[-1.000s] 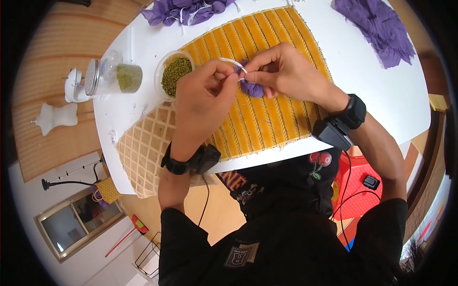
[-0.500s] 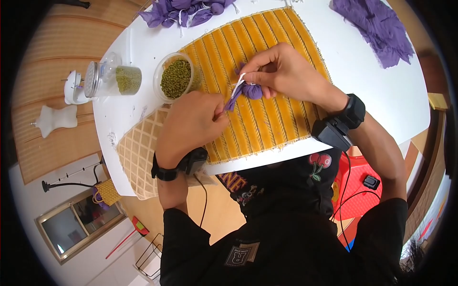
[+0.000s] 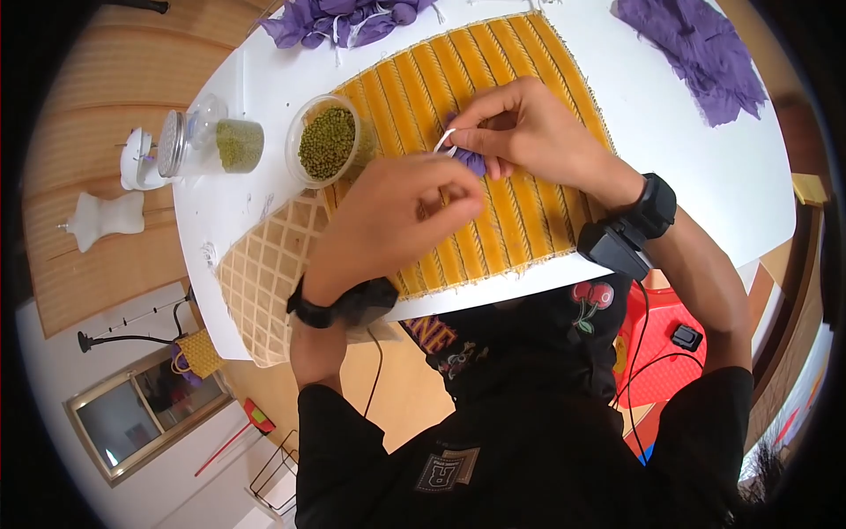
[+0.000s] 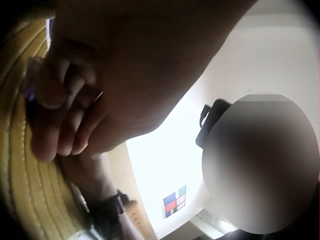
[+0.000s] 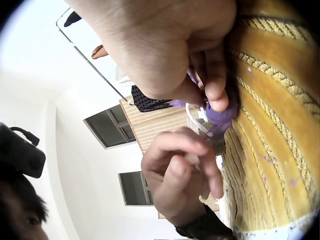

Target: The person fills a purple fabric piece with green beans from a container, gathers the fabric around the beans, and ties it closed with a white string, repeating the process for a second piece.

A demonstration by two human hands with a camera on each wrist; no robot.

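In the head view, my right hand (image 3: 538, 137) pinches the gathered neck of a small purple cloth bundle (image 3: 471, 161) between thumb and forefinger. A white cord (image 3: 445, 139) runs out from the pinch. The bundle's round body (image 5: 220, 114) sits on the yellow striped cloth in the right wrist view, with a loop of the cord beside it. My left hand (image 3: 397, 212) hovers just in front of the bundle, covering part of it. Its fingers are loosely bent, thumb apart from them, and nothing shows between them in the right wrist view.
The yellow striped cloth (image 3: 520, 220) lies on a white table (image 3: 687, 185). A tub of green beans (image 3: 324, 145) and a jar (image 3: 233, 145) stand left. Purple bundles with white cords (image 3: 352, 22) lie at the back, crumpled purple cloth (image 3: 696, 57) back right.
My left hand had fingers at the cord, pulled down and left with the purple cloth's end, then let go and swung right, in front of the bundle. My right hand keeps its pinch.
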